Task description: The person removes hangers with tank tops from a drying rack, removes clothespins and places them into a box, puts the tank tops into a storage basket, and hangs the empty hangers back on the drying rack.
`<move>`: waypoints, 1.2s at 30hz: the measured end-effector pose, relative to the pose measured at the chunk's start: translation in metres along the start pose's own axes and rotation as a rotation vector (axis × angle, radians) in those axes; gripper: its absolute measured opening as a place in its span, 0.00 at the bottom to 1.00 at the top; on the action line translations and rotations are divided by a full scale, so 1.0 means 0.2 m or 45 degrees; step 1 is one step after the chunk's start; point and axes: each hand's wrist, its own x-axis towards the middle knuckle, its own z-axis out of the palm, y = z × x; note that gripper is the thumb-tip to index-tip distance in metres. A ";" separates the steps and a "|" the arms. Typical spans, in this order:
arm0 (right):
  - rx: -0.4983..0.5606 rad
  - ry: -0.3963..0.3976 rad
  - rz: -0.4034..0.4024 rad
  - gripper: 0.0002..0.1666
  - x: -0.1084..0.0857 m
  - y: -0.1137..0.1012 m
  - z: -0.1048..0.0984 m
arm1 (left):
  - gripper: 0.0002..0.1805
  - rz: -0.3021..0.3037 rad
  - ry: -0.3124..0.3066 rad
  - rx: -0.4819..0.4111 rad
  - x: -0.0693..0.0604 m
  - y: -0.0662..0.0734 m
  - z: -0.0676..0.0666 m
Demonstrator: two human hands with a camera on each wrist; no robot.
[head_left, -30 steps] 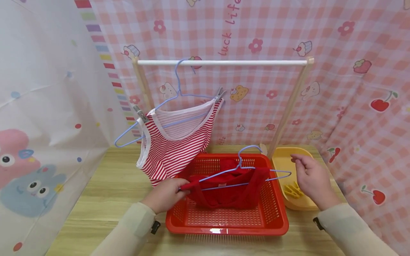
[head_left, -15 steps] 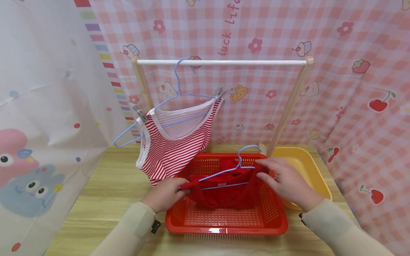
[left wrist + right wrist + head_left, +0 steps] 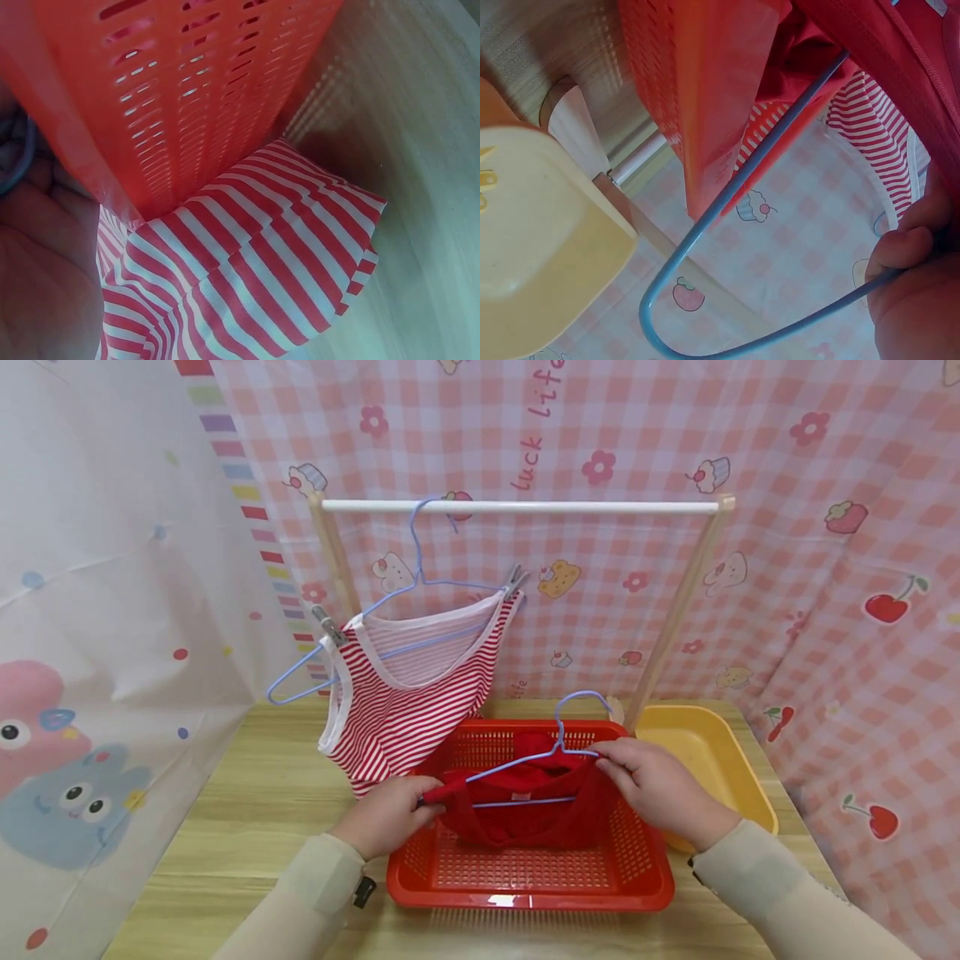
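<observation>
A red sleeveless top (image 3: 517, 822) hangs on a blue wire hanger (image 3: 558, 727) over the red basket (image 3: 532, 900). My left hand (image 3: 390, 818) pinches the hanger's left end together with the top's strap. Opposite it, my right hand (image 3: 663, 789) grips the hanger's right arm, with thumb and fingers near the other strap. In the right wrist view, the hanger's bare blue end (image 3: 656, 300) loops out past the right hand (image 3: 915, 277). The hanger's hook points up and is free of the rod. The left hand's fingertips are partly hidden.
A red-and-white striped top (image 3: 420, 718) hangs from the white rod (image 3: 525, 507) on another blue hanger, held by grey clothespins (image 3: 327, 627). Its hem lies beside the basket. At the right stands a yellow tray (image 3: 705, 752) with yellow clothespins (image 3: 487, 178).
My right hand has come left from over the yellow tray and taken hold of the hanger's right arm. The hook has risen slightly. My left hand has stayed in place.
</observation>
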 end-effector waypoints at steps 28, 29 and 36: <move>0.079 0.028 -0.052 0.17 -0.01 -0.07 -0.02 | 0.03 0.118 0.003 0.056 0.02 0.06 -0.05; 0.081 0.026 -0.052 0.17 -0.01 -0.07 -0.02 | 0.03 0.120 0.003 0.071 0.02 0.06 -0.05; 0.083 0.032 -0.085 0.18 -0.01 -0.09 -0.01 | 0.04 0.139 0.011 0.089 0.02 0.09 -0.06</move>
